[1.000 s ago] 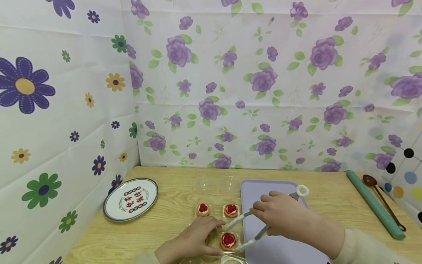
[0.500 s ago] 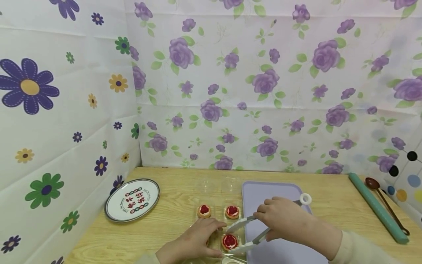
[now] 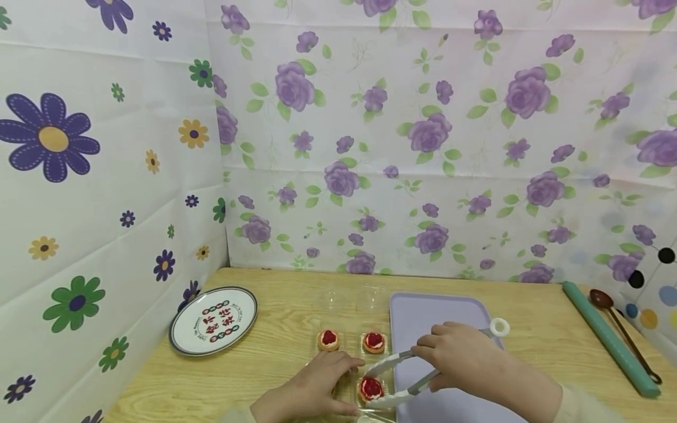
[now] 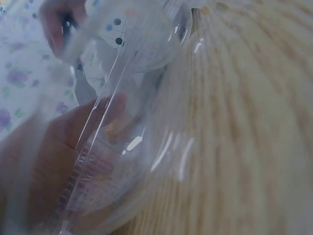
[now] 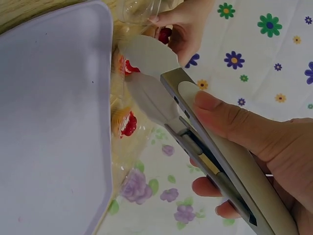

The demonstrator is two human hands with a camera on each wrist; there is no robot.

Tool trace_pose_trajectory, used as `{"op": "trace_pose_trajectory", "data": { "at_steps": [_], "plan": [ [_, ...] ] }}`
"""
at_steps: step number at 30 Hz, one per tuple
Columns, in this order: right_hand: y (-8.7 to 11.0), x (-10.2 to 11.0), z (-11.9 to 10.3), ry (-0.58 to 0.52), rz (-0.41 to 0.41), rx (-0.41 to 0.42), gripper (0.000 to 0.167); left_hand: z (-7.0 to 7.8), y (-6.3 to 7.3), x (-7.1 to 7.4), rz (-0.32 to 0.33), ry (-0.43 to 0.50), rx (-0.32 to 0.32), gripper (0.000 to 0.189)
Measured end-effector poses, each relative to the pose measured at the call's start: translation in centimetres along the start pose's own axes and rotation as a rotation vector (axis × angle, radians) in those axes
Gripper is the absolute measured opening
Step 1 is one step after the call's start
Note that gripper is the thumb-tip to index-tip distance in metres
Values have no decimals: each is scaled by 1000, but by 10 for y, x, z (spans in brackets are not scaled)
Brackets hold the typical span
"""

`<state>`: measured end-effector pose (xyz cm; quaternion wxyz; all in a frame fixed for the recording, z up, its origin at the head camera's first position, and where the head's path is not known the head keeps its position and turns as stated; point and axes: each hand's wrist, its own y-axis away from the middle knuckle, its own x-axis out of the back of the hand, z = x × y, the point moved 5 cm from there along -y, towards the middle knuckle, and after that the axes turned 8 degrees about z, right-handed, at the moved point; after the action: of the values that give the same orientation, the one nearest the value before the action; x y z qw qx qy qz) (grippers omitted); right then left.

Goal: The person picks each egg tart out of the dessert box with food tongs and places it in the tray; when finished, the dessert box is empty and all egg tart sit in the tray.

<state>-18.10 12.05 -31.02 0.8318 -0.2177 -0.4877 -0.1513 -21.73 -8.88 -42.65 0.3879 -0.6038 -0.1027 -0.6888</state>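
My right hand (image 3: 462,355) grips a pair of food tongs (image 3: 402,398) with pale tips and grey arms. Those tips stand apart on either side of a berry-topped tart (image 3: 371,388) in a clear plastic container (image 3: 346,352); contact is hard to tell. My left hand (image 3: 312,385) lies over the container's near left side, thumb and fingers spread, partly covering another tart, whose red top (image 5: 165,35) shows in the right wrist view. Two more tarts sit behind: one on the left (image 3: 329,339), one on the right (image 3: 374,342). Clear plastic blurs the left wrist view.
A lilac tray (image 3: 444,311) lies right of the container, under my right hand. Clear domed lids (image 3: 332,299) stand behind the tarts. A white plate (image 3: 185,329) with red print is at left. At far right lie a green rolling pin (image 3: 610,341) and a brown ladle (image 3: 601,299).
The tongs have shifted slightly, and their near tip has moved left, closer to the tart's front edge. My left hand stays in place on the container. The whole view drifts slightly.
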Motion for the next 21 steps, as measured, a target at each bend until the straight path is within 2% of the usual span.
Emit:
{"op": "trace_pose_trajectory", "data": {
  "at_steps": [5,11,17,21],
  "plan": [
    [6,-1,5,-21,30,-37,55,-1,1,-1,10,-2,-13,72],
    [11,2,7,-26,88,-43,56,-2,0,-1,8,-10,-17,72],
    [19,4,10,-24,82,-74,57,-1,0,0,18,-9,-28,72],
    [24,7,13,-22,116,-102,57,0,1,0,27,-5,-33,72]
  ]
}}
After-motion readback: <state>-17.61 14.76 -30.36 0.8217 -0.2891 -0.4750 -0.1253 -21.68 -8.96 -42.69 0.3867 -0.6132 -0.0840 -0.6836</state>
